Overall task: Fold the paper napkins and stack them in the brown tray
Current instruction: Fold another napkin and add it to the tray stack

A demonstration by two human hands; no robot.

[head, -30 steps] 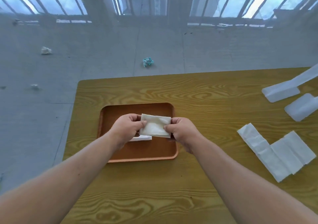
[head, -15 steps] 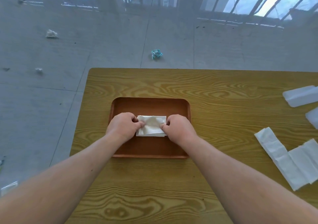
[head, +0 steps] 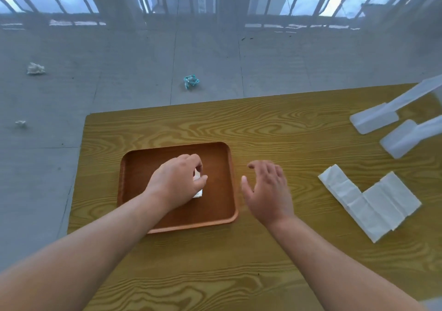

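The brown tray (head: 222, 205) lies on the wooden table, left of centre. My left hand (head: 177, 181) rests inside it, fingers curled over a small folded white napkin (head: 198, 192), which it mostly hides. My right hand (head: 267, 191) hovers just right of the tray's right rim, fingers spread and holding nothing. Two unfolded white napkins (head: 368, 200) lie overlapping on the table further right.
Two translucent white plastic pieces (head: 375, 119) lie near the table's far right edge. The table's left edge (head: 79, 167) runs close to the tray. Crumpled scraps, one of them teal (head: 190, 81), lie on the grey floor beyond.
My right hand has let go of the folded napkin and moved right, off the tray. My left hand stays on the napkin in the tray, now covering it.
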